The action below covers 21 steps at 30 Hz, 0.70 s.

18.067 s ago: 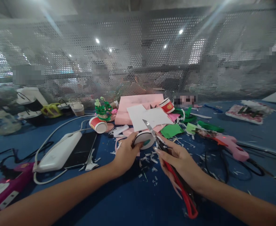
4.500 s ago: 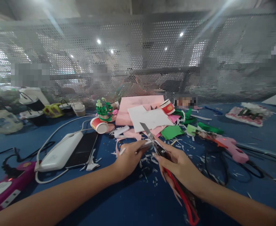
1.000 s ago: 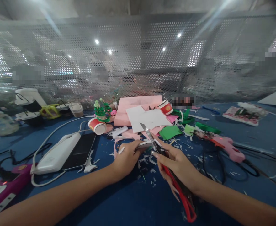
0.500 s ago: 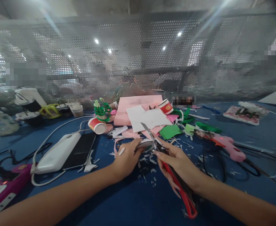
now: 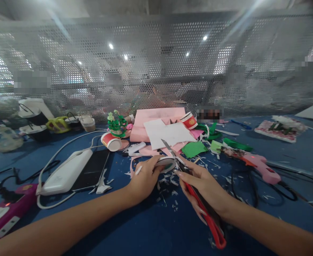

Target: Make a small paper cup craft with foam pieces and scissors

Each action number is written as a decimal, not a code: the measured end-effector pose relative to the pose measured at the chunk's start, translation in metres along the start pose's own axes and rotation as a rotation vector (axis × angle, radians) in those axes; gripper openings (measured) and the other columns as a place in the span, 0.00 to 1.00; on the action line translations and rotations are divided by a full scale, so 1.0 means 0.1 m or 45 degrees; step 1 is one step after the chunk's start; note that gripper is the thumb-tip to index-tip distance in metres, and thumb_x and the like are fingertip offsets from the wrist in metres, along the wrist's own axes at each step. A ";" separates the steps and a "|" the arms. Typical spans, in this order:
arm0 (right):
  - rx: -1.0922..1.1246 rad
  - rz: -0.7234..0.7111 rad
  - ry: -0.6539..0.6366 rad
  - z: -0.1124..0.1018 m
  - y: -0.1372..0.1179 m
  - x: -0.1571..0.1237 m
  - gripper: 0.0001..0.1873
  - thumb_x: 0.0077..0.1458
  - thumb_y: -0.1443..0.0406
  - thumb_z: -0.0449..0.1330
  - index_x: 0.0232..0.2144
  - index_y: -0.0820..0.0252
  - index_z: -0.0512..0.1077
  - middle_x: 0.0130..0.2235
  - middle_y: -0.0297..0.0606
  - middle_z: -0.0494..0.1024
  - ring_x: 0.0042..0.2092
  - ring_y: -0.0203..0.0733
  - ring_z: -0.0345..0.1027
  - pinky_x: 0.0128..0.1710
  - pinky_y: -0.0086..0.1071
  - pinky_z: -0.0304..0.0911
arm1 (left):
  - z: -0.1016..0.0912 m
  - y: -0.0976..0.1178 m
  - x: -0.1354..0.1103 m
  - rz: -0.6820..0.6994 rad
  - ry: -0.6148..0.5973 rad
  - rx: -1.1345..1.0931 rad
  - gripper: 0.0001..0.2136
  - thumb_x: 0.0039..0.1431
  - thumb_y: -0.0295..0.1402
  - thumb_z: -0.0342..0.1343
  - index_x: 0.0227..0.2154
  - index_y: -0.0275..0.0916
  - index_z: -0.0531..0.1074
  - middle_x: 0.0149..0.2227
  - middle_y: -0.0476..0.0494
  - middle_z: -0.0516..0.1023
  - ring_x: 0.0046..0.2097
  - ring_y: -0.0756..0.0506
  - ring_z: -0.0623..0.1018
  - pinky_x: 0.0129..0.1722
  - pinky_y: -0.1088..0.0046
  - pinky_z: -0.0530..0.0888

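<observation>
My left hand [image 5: 143, 177] is closed round a small white round paper piece [image 5: 166, 163] and holds it tilted just above the blue table [image 5: 146, 231]. My right hand [image 5: 203, 185] grips red-handled scissors [image 5: 199, 199]. Their blades [image 5: 169, 149] point up and away and meet the right edge of the round piece. Small white paper scraps [image 5: 169, 183] lie on the table under both hands.
Left: a white power bank [image 5: 65, 174], a dark phone [image 5: 91, 170], cables, a magenta glue gun [image 5: 4, 213]. Right: a pink glue gun [image 5: 255, 163] with black cord. Behind: pink and white sheets [image 5: 162, 128], red paper cups [image 5: 111, 141], green paper scraps [image 5: 192, 148], a perforated screen.
Over eighteen seconds the round piece went from facing me to lying flatter in my left hand. In the last second both hands hardly moved, the scissors staying at its edge.
</observation>
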State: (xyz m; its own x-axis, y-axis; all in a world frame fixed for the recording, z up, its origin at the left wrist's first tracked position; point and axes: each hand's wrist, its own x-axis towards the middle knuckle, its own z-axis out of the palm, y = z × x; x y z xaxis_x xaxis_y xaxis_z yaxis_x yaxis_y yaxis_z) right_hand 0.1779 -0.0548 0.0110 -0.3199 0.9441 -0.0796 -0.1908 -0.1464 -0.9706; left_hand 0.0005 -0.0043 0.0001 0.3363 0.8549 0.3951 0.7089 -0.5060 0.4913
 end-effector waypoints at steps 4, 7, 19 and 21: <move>-0.017 0.033 0.023 0.01 -0.02 -0.01 0.41 0.54 0.60 0.57 0.65 0.53 0.43 0.17 0.25 0.68 0.11 0.30 0.56 0.08 0.22 0.57 | 0.01 -0.01 0.00 -0.005 0.021 -0.012 0.11 0.59 0.28 0.50 0.43 0.40 0.71 0.37 0.47 0.80 0.36 0.46 0.78 0.38 0.71 0.73; -0.026 0.031 0.011 0.02 -0.03 -0.02 0.40 0.55 0.60 0.57 0.65 0.53 0.43 0.17 0.25 0.68 0.11 0.29 0.55 0.08 0.21 0.57 | 0.02 -0.02 -0.01 0.170 0.021 0.025 0.11 0.59 0.27 0.49 0.43 0.40 0.71 0.36 0.47 0.80 0.37 0.47 0.78 0.38 0.72 0.73; -0.059 -0.022 -0.002 -0.01 0.06 0.00 0.41 0.56 0.60 0.56 0.66 0.48 0.39 0.19 0.24 0.68 0.12 0.31 0.58 0.07 0.23 0.58 | 0.04 -0.04 -0.01 0.199 0.038 0.066 0.11 0.60 0.27 0.49 0.43 0.40 0.71 0.37 0.46 0.80 0.38 0.47 0.78 0.37 0.72 0.73; -0.072 -0.031 -0.011 -0.01 0.05 -0.01 0.41 0.57 0.60 0.56 0.66 0.49 0.39 0.19 0.24 0.68 0.12 0.30 0.57 0.08 0.22 0.58 | 0.05 -0.06 -0.02 0.282 0.039 0.041 0.12 0.60 0.26 0.49 0.44 0.40 0.71 0.38 0.45 0.80 0.38 0.47 0.78 0.38 0.73 0.73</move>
State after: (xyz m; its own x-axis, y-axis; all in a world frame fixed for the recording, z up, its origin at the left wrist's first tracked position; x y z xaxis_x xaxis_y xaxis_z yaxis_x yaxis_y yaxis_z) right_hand 0.1776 -0.0559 0.0060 -0.3242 0.9444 -0.0541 -0.1460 -0.1064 -0.9836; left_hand -0.0012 -0.0026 -0.0079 0.4675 0.7191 0.5141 0.6396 -0.6766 0.3648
